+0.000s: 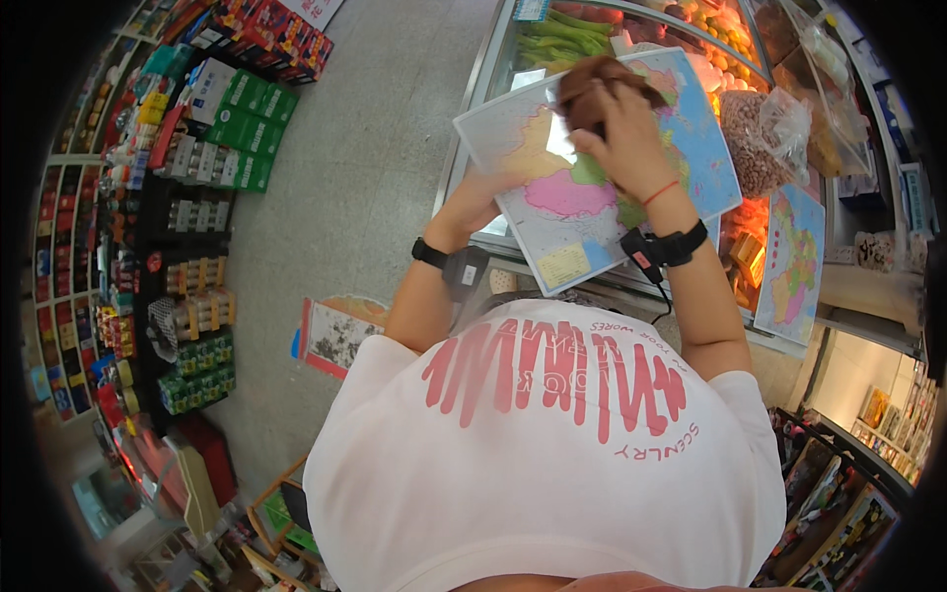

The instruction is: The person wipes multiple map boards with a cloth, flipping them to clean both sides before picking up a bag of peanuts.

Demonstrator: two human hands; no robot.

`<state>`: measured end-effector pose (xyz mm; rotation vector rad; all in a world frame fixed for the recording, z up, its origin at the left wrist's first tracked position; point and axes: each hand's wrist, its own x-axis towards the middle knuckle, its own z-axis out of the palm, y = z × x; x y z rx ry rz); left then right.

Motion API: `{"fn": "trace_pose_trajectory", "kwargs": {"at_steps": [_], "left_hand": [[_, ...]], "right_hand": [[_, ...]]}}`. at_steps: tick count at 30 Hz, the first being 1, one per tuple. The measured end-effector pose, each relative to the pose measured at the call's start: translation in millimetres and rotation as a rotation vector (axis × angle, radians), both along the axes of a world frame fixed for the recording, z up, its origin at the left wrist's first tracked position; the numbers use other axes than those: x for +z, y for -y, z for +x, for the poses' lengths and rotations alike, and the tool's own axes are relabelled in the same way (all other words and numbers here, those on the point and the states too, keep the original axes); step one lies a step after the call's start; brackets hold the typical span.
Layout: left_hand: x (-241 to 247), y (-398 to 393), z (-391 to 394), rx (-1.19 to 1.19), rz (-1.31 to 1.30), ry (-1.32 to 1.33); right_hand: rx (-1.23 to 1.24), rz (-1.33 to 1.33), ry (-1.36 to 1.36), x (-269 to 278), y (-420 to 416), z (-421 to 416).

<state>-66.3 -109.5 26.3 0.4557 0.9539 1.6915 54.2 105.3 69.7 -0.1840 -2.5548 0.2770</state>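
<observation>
A laminated map sheet or board (pixel 570 196), printed in yellow, pink, green and blue, lies tilted over a glass-topped display case (pixel 473 89). My left hand (pixel 477 203) grips the map along its left edge; its fingers are blurred. My right hand (pixel 621 137) presses a bunched brown cloth (pixel 599 85) onto the upper part of the map. A bright reflection shows on the map's glossy surface beside the cloth. Each wrist wears a black strap with a small device.
Bagged peanuts (pixel 751 140) stand right of the map. A second map (pixel 795 259) hangs at the case's right side. Green vegetables (pixel 562 37) and lit round produce lie under the glass. Shelves with boxed drinks (pixel 248 126) line the left; a red-edged box (pixel 344 337) is on the floor.
</observation>
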Motion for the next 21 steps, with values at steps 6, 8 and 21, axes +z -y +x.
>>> {"fn": "trace_pose_trajectory", "kwargs": {"at_steps": [6, 8, 21], "left_hand": [[4, -11, 7, 0.072, 0.009, 0.021], [-4, -2, -2, 0.082, 0.046, -0.004], [-13, 11, -33, 0.238, 0.05, 0.075]], "right_hand": [[0.335, -0.106, 0.101, 17, 54, -12], [0.218, -0.134, 0.112, 15, 37, -4], [0.038, -0.234, -0.036, -27, -9, 31]]}}
